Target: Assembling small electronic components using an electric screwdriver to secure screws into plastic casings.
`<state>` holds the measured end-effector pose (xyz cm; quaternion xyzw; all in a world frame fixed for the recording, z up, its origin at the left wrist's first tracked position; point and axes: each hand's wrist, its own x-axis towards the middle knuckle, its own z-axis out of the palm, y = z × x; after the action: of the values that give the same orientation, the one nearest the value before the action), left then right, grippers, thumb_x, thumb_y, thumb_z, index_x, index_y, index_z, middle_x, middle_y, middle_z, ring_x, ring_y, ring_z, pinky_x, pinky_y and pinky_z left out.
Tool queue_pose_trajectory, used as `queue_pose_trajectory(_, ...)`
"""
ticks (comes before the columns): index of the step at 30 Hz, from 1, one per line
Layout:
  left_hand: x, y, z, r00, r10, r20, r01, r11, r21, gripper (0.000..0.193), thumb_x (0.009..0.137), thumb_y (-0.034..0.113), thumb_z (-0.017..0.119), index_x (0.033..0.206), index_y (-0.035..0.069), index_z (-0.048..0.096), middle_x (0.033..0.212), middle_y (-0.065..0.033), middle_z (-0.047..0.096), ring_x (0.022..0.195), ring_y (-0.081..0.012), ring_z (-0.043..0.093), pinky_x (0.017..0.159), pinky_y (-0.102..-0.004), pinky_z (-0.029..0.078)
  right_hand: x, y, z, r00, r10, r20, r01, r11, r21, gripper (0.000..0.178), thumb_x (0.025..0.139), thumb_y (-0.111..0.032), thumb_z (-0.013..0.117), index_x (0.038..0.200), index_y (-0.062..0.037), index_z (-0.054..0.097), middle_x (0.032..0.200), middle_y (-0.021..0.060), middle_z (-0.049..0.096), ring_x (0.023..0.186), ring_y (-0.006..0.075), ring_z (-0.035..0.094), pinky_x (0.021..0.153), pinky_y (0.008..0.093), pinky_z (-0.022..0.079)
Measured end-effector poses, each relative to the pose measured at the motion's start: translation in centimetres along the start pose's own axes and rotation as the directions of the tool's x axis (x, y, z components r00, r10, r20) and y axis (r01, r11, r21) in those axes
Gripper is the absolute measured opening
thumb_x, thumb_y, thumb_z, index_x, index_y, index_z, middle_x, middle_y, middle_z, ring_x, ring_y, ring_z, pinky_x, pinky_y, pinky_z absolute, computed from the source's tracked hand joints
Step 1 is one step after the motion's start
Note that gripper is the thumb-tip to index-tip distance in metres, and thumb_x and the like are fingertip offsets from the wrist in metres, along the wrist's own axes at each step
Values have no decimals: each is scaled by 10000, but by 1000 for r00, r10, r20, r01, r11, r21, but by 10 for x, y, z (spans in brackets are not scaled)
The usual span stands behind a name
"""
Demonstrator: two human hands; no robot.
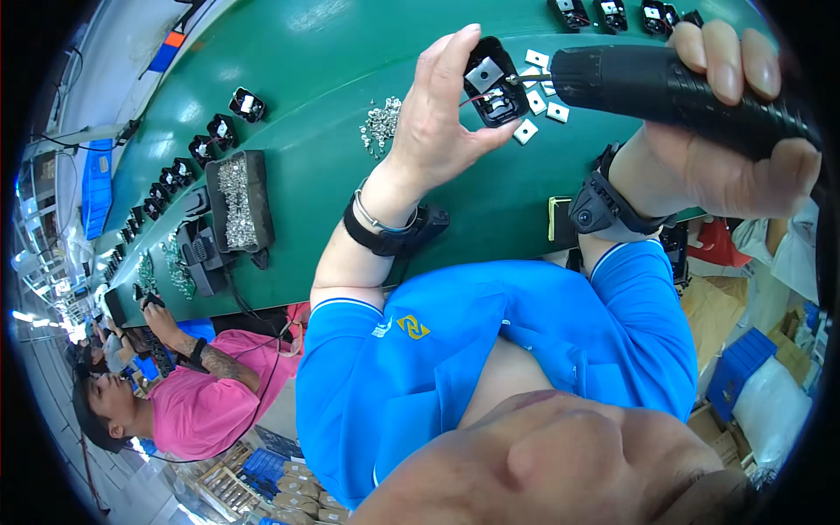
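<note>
Between the thumb and fingers of my left hand (437, 114) is a black plastic housing (514, 107), its open side showing. Inside it sit a silver metal plate (483, 75), a small metal part and a red wire. My right hand (700, 149) is wrapped round a black electric screwdriver (626, 79). The screwdriver's thin bit points left and meets the housing near the plate's edge; whether a screw is on its tip is too small to tell. Several loose square metal plates (557, 112) lie beside the housing, each with a hole. A heap of small screws (380, 127) lies left of my left hand.
A dark tray (267, 201) full of small metal parts stands on the green table (315, 96). Rows of black housings (222, 131) run along the left and the far edge (611, 14). At the left, a co-worker in a pink shirt (223, 394) sits at the same table.
</note>
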<state>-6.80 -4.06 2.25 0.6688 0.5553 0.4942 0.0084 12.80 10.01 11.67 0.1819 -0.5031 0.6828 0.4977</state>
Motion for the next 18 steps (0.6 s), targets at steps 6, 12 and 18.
queue_pose_trajectory(6,-3,-2,-2,1000,-2,-7,1,998,-60,1018,558,67,840,1383,69,244,1256,-143,451,1065,-241,542,828,-331,511,-3,12,14,999,6,-53,0,993,118,380,697,-396,701,975,-167,583,908,23,526,846,141,529,814,303,362)
queue_pose_trajectory(12,-1,3,-3,998,49,-39,-51,998,-39,1017,545,95,850,1374,59,263,1252,-145,471,1050,-246,544,797,-326,497,2,14,2,994,92,-49,-89,993,74,358,693,-387,690,943,-160,574,912,24,533,836,147,531,812,316,361)
queue_pose_trajectory(18,2,6,-4,995,91,-49,-91,996,5,991,537,113,851,1355,42,297,1234,-143,494,1022,-249,546,786,-319,479,3,14,-1,994,109,-25,-108,993,45,351,700,-396,672,916,-143,560,922,25,534,856,147,523,817,319,355)
